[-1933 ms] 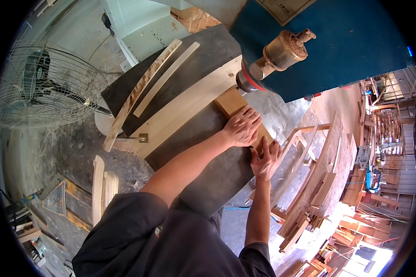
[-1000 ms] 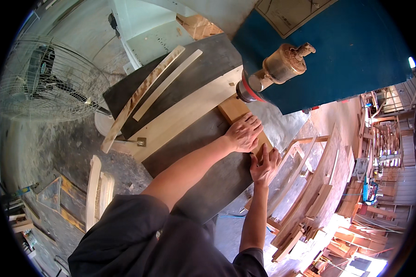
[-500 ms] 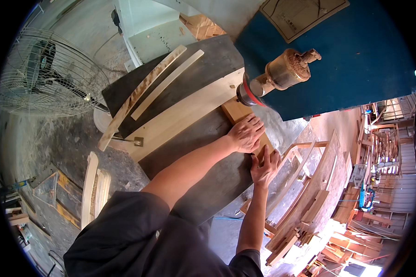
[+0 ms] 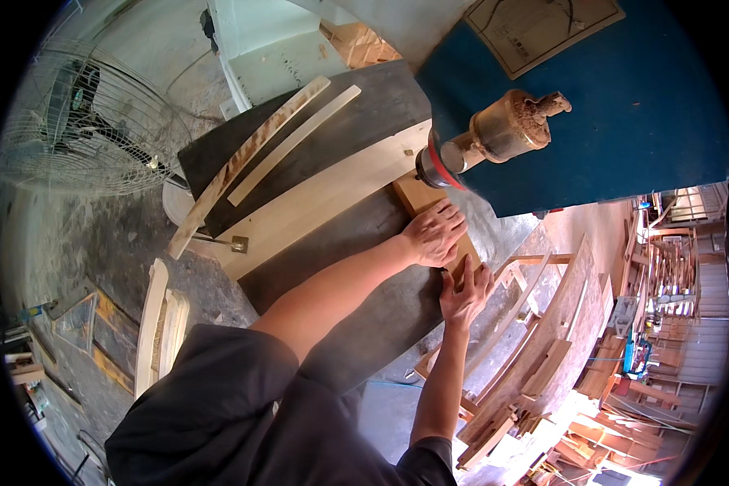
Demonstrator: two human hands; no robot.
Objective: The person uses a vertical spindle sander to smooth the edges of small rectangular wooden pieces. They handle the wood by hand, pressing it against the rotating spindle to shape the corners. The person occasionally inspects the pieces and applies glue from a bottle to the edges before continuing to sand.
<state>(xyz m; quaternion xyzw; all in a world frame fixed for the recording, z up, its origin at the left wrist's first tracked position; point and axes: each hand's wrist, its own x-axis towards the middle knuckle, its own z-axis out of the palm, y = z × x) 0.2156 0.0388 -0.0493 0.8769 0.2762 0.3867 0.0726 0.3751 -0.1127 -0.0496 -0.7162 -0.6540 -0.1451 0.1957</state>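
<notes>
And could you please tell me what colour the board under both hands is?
The board is orange-brown, best seen in the head view.

Left of the brown block (image 4: 419, 197), a gap is offered between the pale board (image 4: 324, 202) and the left forearm (image 4: 332, 298); at its far end, passage is blocked by the red-ringed cylinder (image 4: 431, 168).

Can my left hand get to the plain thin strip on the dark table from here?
Probably, but your left hand would have to leave the brown board and reach over the long pale board to the plain strip.
</notes>
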